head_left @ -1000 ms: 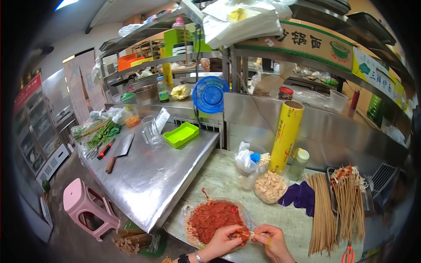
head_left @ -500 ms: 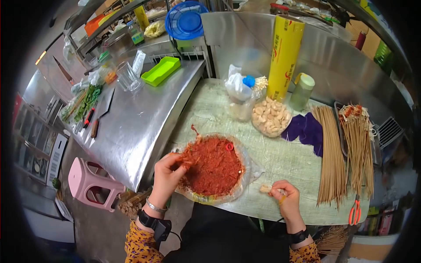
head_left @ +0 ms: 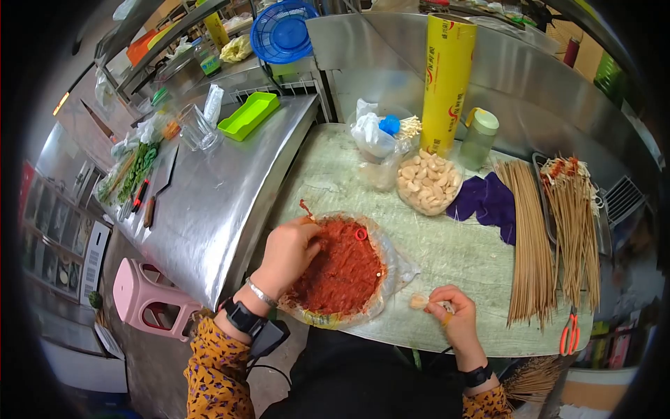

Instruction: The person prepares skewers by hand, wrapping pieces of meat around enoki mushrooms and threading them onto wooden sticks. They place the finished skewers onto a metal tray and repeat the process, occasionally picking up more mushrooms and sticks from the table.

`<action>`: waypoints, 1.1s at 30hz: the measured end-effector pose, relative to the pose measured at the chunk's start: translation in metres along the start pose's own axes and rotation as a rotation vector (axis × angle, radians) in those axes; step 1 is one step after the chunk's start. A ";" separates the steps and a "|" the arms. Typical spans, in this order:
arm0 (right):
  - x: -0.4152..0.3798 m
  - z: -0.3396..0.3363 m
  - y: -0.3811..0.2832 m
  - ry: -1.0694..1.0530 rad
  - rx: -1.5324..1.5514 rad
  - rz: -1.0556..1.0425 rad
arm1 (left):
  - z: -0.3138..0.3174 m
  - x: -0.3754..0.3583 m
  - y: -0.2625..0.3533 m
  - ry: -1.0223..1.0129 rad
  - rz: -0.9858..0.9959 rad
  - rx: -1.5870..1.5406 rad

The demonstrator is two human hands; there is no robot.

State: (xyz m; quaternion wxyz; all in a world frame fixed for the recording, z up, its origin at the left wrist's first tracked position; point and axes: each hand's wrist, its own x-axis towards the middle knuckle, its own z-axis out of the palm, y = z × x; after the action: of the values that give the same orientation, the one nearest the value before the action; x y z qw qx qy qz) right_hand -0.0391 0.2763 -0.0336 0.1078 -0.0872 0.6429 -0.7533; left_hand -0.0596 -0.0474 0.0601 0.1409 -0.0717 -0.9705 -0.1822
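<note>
My left hand (head_left: 292, 253) is over the left edge of a plastic-lined bowl of red minced paste (head_left: 338, 272); its fingers are curled down, and I cannot make out what they hold. A red ring (head_left: 361, 234) lies on the paste near the back rim. To the right of the bowl, my right hand (head_left: 452, 314) pinches a small pale bundle (head_left: 419, 302) above the green tabletop, with something yellow at the fingers.
Behind the bowl stand a bag of peeled garlic (head_left: 428, 181), a yellow roll (head_left: 447, 84) and a green-lidded bottle (head_left: 480, 140). Rightward lie a purple cloth (head_left: 485, 204), wooden skewers (head_left: 534, 251) and orange-handled scissors (head_left: 569, 335). A steel counter (head_left: 230, 181) is at left.
My left hand has moved right and up, its fingers now lowered toward the back left part of the paste. My right hand has stayed nearly still. The view has shifted slightly.
</note>
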 end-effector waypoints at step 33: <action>0.002 0.000 -0.006 -0.036 -0.030 -0.018 | -0.007 0.001 -0.003 -0.053 0.225 0.197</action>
State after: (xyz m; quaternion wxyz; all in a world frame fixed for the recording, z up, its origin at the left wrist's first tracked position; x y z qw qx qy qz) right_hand -0.0417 0.2767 -0.0274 0.1112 -0.1082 0.6514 -0.7427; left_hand -0.0595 -0.0530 0.0658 0.1410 -0.1705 -0.9729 -0.0670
